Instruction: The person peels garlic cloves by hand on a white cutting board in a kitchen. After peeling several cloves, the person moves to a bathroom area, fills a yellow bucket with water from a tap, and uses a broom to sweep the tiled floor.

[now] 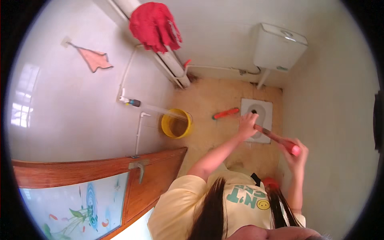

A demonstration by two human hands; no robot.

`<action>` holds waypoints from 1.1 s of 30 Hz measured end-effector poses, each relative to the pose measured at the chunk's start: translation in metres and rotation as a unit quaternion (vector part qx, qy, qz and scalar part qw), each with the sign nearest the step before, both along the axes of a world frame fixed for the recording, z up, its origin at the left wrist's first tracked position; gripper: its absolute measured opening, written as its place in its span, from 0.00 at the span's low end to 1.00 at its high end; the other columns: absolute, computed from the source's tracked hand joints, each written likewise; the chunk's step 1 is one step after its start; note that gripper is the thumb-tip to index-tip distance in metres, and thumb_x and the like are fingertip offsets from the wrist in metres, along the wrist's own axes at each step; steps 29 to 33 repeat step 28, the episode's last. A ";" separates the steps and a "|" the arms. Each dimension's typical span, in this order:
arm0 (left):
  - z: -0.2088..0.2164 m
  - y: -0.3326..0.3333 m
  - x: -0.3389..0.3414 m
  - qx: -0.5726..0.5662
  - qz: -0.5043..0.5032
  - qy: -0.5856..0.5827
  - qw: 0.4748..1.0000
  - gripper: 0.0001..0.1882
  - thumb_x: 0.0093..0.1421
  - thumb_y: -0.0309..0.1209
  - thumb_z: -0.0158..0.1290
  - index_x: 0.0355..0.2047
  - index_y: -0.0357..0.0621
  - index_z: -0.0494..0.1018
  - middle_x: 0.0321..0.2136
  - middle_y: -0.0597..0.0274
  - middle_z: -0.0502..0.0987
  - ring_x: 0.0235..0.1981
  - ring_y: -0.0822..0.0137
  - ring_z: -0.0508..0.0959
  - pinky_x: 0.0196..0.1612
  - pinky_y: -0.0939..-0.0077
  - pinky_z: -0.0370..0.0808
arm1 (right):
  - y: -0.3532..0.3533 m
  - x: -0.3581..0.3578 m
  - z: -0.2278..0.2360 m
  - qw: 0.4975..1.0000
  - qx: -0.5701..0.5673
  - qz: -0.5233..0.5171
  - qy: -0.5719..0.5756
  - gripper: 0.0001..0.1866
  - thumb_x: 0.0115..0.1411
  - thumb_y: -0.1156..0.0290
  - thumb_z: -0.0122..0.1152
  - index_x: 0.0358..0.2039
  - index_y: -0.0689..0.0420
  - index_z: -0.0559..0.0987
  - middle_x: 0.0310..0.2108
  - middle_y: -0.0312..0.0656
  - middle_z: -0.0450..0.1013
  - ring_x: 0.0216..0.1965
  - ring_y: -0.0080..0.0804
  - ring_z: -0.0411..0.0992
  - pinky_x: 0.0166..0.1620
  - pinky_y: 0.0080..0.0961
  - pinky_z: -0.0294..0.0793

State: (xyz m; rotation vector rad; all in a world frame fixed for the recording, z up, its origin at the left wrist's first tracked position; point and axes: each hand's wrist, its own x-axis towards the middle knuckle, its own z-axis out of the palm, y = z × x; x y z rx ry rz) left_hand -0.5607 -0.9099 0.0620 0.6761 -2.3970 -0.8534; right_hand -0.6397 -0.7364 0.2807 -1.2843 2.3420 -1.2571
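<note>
In front of me both hands hold a long wooden handle, slanting across the squat toilet. My left hand is closed around its lower part. My right hand grips the upper part, just by a pink-red end cap. Out past my left hand a red brush head with a green edge rests on the tan floor, roughly in line with the handle; my left hand hides where the two would join. Below the hands lies the white squat toilet, its bowl partly covered by my left hand.
To the left, water streams from a wall tap into a yellow bucket. A red mop head hangs by the pipe, a pink cloth on the wall. A white cistern hangs behind the toilet. A wooden door stands at lower left.
</note>
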 end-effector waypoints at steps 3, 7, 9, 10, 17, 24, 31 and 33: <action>0.013 -0.051 0.063 -0.024 0.104 0.005 0.994 0.27 0.40 0.34 0.58 0.43 0.43 0.65 0.38 0.52 0.69 0.42 0.54 0.67 0.46 0.60 0.62 | -0.104 0.020 -0.035 0.993 -0.076 0.003 -0.085 0.08 0.46 0.75 0.61 0.27 0.62 0.74 0.16 0.40 0.70 0.19 0.24 0.69 0.25 0.21 0.68; -0.047 -0.098 0.202 0.032 0.205 -0.134 0.969 0.24 0.45 0.38 0.55 0.42 0.40 0.67 0.40 0.48 0.69 0.44 0.52 0.67 0.46 0.61 0.64 | -0.238 0.019 -0.027 0.991 -0.126 0.035 0.037 0.10 0.48 0.70 0.60 0.23 0.63 0.71 0.19 0.47 0.72 0.19 0.35 0.71 0.25 0.25 0.69; -0.045 -0.102 0.261 0.086 0.255 -0.237 0.933 0.22 0.45 0.37 0.55 0.40 0.41 0.69 0.39 0.50 0.70 0.44 0.53 0.67 0.46 0.61 0.64 | -0.302 0.006 -0.015 0.991 -0.101 0.052 0.076 0.13 0.49 0.66 0.59 0.21 0.63 0.70 0.20 0.50 0.72 0.20 0.42 0.71 0.26 0.29 0.69; -0.037 -0.104 0.283 0.157 0.249 -0.317 0.901 0.19 0.45 0.36 0.55 0.37 0.43 0.71 0.36 0.51 0.72 0.41 0.53 0.69 0.43 0.60 0.66 | -0.336 -0.005 -0.017 0.989 -0.083 0.047 0.111 0.14 0.49 0.64 0.59 0.22 0.64 0.70 0.20 0.50 0.72 0.20 0.43 0.71 0.26 0.30 0.69; -0.144 -0.010 0.442 0.260 0.502 -0.235 0.791 0.14 0.47 0.36 0.55 0.34 0.44 0.71 0.34 0.56 0.72 0.40 0.58 0.69 0.42 0.64 0.66 | -0.566 -0.033 -0.013 0.986 0.013 0.155 0.067 0.21 0.52 0.55 0.56 0.22 0.65 0.71 0.14 0.43 0.69 0.13 0.28 0.69 0.18 0.26 0.68; -0.092 0.069 0.476 0.128 0.629 0.718 0.270 0.21 0.55 0.24 0.47 0.48 0.40 0.57 0.36 0.62 0.64 0.31 0.69 0.64 0.48 0.68 0.65 | -0.765 -0.026 -0.033 0.957 0.030 0.275 0.083 0.17 0.51 0.60 0.56 0.23 0.64 0.72 0.12 0.41 0.68 0.12 0.26 0.67 0.15 0.24 0.66; 0.001 0.024 0.427 0.064 0.880 0.294 0.367 0.28 0.55 0.22 0.47 0.54 0.41 0.50 0.45 0.58 0.61 0.42 0.66 0.65 0.50 0.70 0.64 | -0.874 -0.037 -0.066 0.938 0.002 0.347 0.000 0.15 0.50 0.62 0.55 0.29 0.63 0.73 0.16 0.43 0.70 0.17 0.28 0.70 0.19 0.26 0.69; 0.001 0.024 0.427 0.064 0.880 0.294 0.367 0.28 0.55 0.22 0.47 0.54 0.41 0.50 0.45 0.58 0.61 0.42 0.66 0.65 0.50 0.70 0.64 | -0.874 -0.037 -0.066 0.938 0.002 0.347 0.000 0.15 0.50 0.62 0.55 0.29 0.63 0.73 0.16 0.43 0.70 0.17 0.28 0.70 0.19 0.26 0.69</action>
